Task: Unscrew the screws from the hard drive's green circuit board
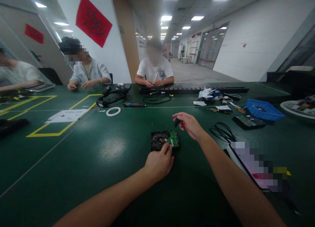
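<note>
A hard drive (pixel 159 139) lies on the dark green table with its dark metal side and green circuit board (pixel 174 137) facing up. My left hand (pixel 159 162) is closed at its near edge, thumb and index finger gripping beside the board. Just beyond the drive's right corner, my right hand (pixel 189 126) hovers above the table. Its fingers are bent, with a gap between thumb and index finger, and I see nothing held there. A few tiny bits (pixel 152 124) lie behind the drive.
To the right are a second hard drive (pixel 249 121), a blue tray (pixel 264 109), a screwdriver (pixel 220 111) and a coiled black cable (pixel 222 132). A white tape roll (pixel 113 111) lies left. Across the table sits a person (pixel 155 69) behind a long black strip (pixel 182 90).
</note>
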`<state>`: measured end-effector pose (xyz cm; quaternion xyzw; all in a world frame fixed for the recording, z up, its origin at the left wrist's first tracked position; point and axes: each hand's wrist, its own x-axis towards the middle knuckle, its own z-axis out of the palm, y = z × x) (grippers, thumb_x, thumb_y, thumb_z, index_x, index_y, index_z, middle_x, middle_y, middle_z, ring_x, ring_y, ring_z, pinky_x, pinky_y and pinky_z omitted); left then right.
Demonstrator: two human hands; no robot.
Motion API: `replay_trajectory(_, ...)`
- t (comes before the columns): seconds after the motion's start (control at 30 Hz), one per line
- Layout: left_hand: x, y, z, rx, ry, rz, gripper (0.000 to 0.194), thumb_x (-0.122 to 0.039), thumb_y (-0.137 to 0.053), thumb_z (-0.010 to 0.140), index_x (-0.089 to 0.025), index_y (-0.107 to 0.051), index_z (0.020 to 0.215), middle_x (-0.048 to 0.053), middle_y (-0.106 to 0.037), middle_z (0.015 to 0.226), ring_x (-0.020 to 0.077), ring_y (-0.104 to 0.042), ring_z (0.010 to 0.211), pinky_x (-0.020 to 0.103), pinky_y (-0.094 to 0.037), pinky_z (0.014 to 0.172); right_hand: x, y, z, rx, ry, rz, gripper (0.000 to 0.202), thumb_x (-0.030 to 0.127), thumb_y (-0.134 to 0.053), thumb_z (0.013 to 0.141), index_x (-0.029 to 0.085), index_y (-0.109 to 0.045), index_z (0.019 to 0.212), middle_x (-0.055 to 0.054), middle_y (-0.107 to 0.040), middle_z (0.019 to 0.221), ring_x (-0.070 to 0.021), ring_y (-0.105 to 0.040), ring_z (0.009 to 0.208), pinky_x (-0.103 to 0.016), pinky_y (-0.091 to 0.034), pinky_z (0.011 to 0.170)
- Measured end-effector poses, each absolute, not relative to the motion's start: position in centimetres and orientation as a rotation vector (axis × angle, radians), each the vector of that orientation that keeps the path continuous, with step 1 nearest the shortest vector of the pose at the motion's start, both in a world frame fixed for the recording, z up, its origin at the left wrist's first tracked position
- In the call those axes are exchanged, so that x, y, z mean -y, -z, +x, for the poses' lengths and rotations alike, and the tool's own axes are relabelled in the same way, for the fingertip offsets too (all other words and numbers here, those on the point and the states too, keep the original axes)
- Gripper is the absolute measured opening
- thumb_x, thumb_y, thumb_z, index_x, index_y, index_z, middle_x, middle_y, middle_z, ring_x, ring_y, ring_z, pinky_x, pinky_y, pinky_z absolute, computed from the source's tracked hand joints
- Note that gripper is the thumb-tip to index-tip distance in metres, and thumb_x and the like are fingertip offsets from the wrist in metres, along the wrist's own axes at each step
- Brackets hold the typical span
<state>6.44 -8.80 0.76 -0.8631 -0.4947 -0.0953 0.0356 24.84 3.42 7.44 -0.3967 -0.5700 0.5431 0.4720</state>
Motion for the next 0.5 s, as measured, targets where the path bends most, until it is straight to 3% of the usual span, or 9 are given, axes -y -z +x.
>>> replay_trajectory(0.17,8.69,-0.55,6.4,1.498,0.304,-2.65,0.049,-0.033,-0.048,0.095,-0.015,-0.048,0.14,0.018,-0.05,0.137,0.026,-0.069,0.089,0.035,-0.058,0.064,-3.1,-7.65,24.69,1.361,-1.377,-0.987,0.026,0.036,-0.061,0.08,0.018,-0.074,0.093,-0.004,-0.065,0.075,-0.0103,-0.046,0.051,-0.025,-0.028,0.041)
replay_trajectory(0.37,8.67,-0.55,6.43,1.489,0.29,-2.641,0.049,-0.033,-0.046,0.095,-0.013,-0.048,0.14,0.017,-0.051,0.138,0.0257,-0.069,0.089,0.034,-0.057,0.063,-2.88,-7.71,24.5,1.351,-1.457,-0.936,0.021,0.034,-0.058,0.083,0.018,-0.068,0.091,-0.009,-0.072,0.101,-0.0102,-0.05,0.053,-0.026,-0.035,0.045)
replay_trajectory(0.5,8.72,-0.67,6.4,1.488,0.291,-2.644,0.05,-0.032,-0.047,0.094,-0.013,-0.046,0.141,0.018,-0.05,0.138,0.0259,-0.069,0.09,0.035,-0.057,0.062,-2.91,-7.61,24.48,1.302,-1.519,-0.929,0.019,0.035,-0.057,0.085,0.019,-0.063,0.092,-0.009,-0.073,0.098,-0.0113,-0.053,0.054,-0.026,-0.039,0.047)
